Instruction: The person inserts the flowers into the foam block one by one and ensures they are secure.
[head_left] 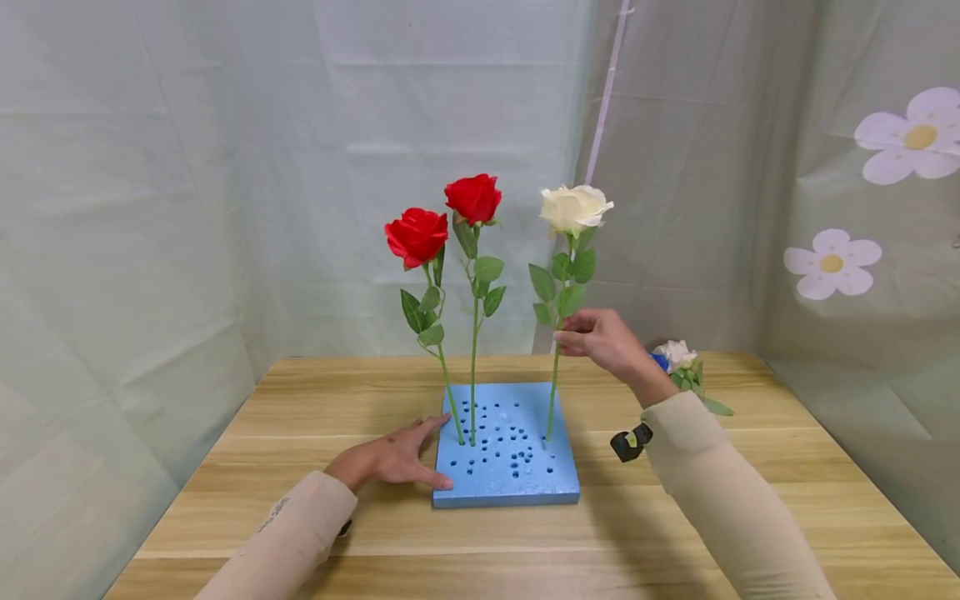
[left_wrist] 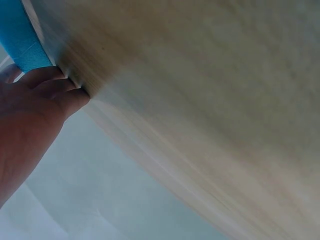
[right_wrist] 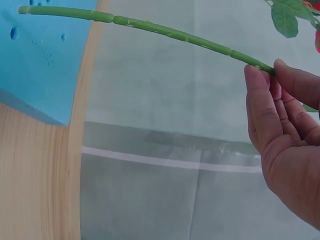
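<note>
My right hand [head_left: 603, 343] pinches the green stem [right_wrist: 170, 33] of a white rose [head_left: 576, 208] between thumb and fingertips, partway up below its leaves. The rose stands nearly upright, and its cut lower end shows over the right part of a blue foam block [head_left: 498, 492] dotted with holes. My left hand [head_left: 393, 457] lies spread at the block's left side, thumb on the front left corner and fingers along the edge. Two red roses [head_left: 417, 237] stand in the block's left half, one leaning left. In the left wrist view, fingers [left_wrist: 47, 77] touch the block's side.
On the wooden table [head_left: 300, 433], at the back right behind my right forearm, lie a white flower [head_left: 677, 354] and a partly hidden blue one [head_left: 660, 362]. Pale curtains [head_left: 420, 100] hang around the table's back and sides. A black strap [head_left: 632, 442] hangs at my right cuff.
</note>
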